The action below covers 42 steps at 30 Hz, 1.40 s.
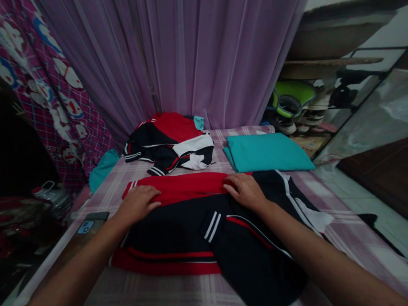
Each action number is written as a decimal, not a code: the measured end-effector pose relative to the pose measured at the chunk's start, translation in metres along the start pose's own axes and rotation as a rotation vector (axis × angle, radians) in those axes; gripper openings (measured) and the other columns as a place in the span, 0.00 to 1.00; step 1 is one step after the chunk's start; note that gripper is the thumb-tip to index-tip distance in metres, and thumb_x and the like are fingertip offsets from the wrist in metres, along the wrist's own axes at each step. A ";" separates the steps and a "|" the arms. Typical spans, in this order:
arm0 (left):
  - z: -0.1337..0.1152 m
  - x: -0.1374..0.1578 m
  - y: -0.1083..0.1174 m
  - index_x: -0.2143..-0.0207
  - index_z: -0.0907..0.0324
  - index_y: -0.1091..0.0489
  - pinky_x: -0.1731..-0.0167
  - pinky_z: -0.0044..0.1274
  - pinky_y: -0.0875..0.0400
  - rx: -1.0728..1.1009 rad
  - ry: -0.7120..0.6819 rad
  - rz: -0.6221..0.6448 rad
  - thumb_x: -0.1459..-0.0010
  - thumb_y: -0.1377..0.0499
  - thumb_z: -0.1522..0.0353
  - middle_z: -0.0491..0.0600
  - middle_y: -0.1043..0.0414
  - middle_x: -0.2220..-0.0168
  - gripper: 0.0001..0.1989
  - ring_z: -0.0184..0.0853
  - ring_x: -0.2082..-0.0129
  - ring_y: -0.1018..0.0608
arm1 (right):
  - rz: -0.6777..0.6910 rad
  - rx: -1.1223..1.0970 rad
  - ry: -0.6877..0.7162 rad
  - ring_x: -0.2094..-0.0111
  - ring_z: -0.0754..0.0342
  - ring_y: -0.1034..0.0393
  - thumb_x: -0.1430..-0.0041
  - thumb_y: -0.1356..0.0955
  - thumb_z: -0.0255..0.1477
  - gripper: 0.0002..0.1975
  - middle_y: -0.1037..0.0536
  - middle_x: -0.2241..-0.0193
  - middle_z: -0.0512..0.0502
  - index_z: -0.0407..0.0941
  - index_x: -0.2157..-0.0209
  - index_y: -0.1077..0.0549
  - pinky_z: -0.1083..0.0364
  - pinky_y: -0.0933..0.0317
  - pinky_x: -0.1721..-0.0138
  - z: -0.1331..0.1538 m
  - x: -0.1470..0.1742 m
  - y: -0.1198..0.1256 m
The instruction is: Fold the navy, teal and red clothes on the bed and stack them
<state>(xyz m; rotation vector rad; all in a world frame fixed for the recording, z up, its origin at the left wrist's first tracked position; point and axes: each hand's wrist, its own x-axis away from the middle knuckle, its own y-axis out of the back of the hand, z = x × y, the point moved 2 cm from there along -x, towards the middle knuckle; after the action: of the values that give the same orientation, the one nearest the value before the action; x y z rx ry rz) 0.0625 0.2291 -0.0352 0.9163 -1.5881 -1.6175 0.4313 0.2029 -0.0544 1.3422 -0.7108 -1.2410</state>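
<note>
A jacket point(175, 228) in navy, red and white lies partly folded across the bed in front of me. One dark sleeve with a striped cuff point(212, 226) is laid over its body and hangs toward me. My left hand point(141, 200) rests on the red band near the jacket's far left corner, its thumb apart from its fingers. On the same red band, farther right, lies my right hand point(244, 190), fingers toward the left and thumb apart. A white collar point(314, 214) sticks out at the jacket's right end.
Behind it lies a crumpled pile of similar clothes point(174, 141). A folded teal cloth point(269, 152) lies at the back right, and a phone point(86, 227) near the left edge. Purple curtains point(187, 53) hang behind the checked bedsheet point(181, 294). A shoe rack point(333, 107) stands right.
</note>
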 end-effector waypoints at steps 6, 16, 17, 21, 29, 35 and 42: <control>-0.004 0.004 0.000 0.56 0.59 0.26 0.51 0.32 0.31 -0.035 0.066 0.009 0.41 0.51 0.71 0.56 0.24 0.55 0.16 0.42 0.52 0.24 | 0.224 -0.001 0.028 0.50 0.47 0.30 0.40 0.35 0.28 0.15 0.22 0.51 0.43 0.47 0.53 0.23 0.50 0.41 0.49 0.022 0.006 0.009; 0.003 0.000 0.015 0.55 0.56 0.25 0.51 0.27 0.31 0.155 0.070 0.146 0.38 0.52 0.60 0.51 0.22 0.54 0.19 0.38 0.53 0.23 | 0.245 -0.046 -0.077 0.57 0.49 0.25 0.33 0.41 0.38 0.19 0.19 0.57 0.45 0.49 0.56 0.21 0.54 0.37 0.57 0.014 -0.007 0.027; 0.003 -0.006 0.017 0.54 0.56 0.25 0.49 0.28 0.32 0.143 0.080 0.085 0.37 0.54 0.58 0.51 0.22 0.53 0.22 0.39 0.52 0.23 | 0.208 -0.055 -0.132 0.57 0.49 0.25 0.32 0.42 0.39 0.21 0.18 0.58 0.45 0.49 0.57 0.21 0.55 0.37 0.58 0.014 -0.013 0.028; -0.001 -0.025 -0.001 0.42 0.59 0.32 0.40 0.36 0.40 0.050 0.109 -0.014 0.36 0.57 0.57 0.56 0.32 0.40 0.28 0.44 0.39 0.32 | 0.232 -0.049 -0.052 0.47 0.48 0.29 0.31 0.44 0.37 0.22 0.22 0.48 0.42 0.48 0.49 0.23 0.51 0.38 0.48 0.005 -0.029 0.015; 0.003 -0.024 -0.049 0.32 0.62 0.49 0.34 0.43 0.55 -0.053 0.171 0.116 0.36 0.56 0.54 0.58 0.53 0.30 0.35 0.47 0.30 0.48 | 0.190 0.106 -0.073 0.33 0.46 0.48 0.31 0.43 0.41 0.26 0.40 0.34 0.41 0.52 0.35 0.39 0.37 0.52 0.36 -0.091 0.031 -0.019; 0.002 -0.028 -0.040 0.31 0.63 0.52 0.34 0.42 0.57 -0.060 0.185 0.178 0.36 0.57 0.53 0.58 0.55 0.30 0.36 0.47 0.30 0.50 | 0.184 0.128 -0.173 0.35 0.44 0.45 0.32 0.45 0.44 0.28 0.38 0.35 0.39 0.50 0.35 0.38 0.37 0.48 0.38 -0.097 0.032 -0.008; -0.002 -0.031 -0.037 0.31 0.63 0.52 0.34 0.42 0.56 -0.051 0.201 0.197 0.35 0.56 0.54 0.58 0.55 0.30 0.35 0.46 0.30 0.51 | 0.153 0.186 -0.236 0.34 0.42 0.48 0.32 0.43 0.42 0.27 0.39 0.35 0.38 0.48 0.36 0.38 0.33 0.55 0.37 -0.100 0.046 0.000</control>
<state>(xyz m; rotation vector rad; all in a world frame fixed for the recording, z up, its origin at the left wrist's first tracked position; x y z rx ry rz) 0.0802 0.2549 -0.0712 0.8387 -1.4442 -1.3785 0.5371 0.1916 -0.0835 1.2749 -1.0979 -1.2441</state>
